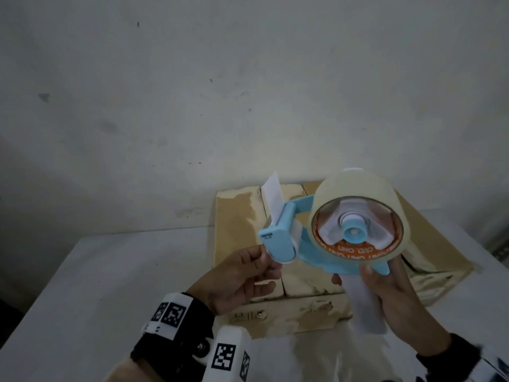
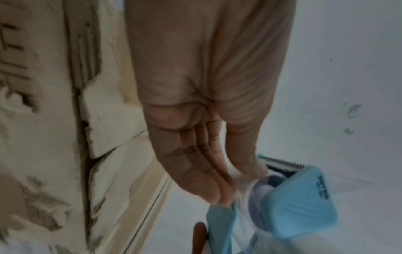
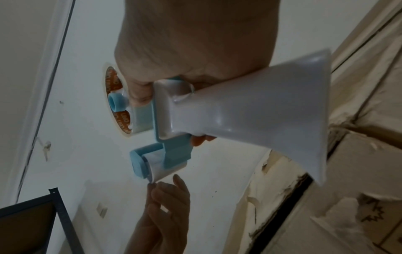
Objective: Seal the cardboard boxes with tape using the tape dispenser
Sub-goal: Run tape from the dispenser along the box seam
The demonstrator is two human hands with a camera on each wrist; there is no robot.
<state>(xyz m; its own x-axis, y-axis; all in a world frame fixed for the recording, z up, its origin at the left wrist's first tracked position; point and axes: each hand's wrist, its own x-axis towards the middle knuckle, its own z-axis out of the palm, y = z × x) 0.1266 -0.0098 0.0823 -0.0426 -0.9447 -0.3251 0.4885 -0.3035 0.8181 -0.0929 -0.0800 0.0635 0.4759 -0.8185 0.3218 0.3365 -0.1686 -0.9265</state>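
Note:
A blue and white tape dispenser (image 1: 300, 241) with a beige tape roll (image 1: 358, 194) is held up above a cardboard box (image 1: 237, 216). My right hand (image 1: 358, 279) grips its white handle (image 3: 261, 111). At the dispenser's front end, my left hand (image 1: 268, 259) pinches the loose clear tape end between thumb and forefinger. In the left wrist view the thumb (image 2: 256, 168) sits just below the serrated blade (image 2: 282, 160), beside the blue roller cover (image 2: 300, 197). The box top carries several glossy tape strips, and its front edge is torn.
The box stands on a white table (image 1: 110, 285) against a pale wall (image 1: 192, 92). A dark metal shelf frame (image 3: 32, 223) shows in the right wrist view. Something pale and glossy (image 1: 316, 357) lies at the near edge below my hands.

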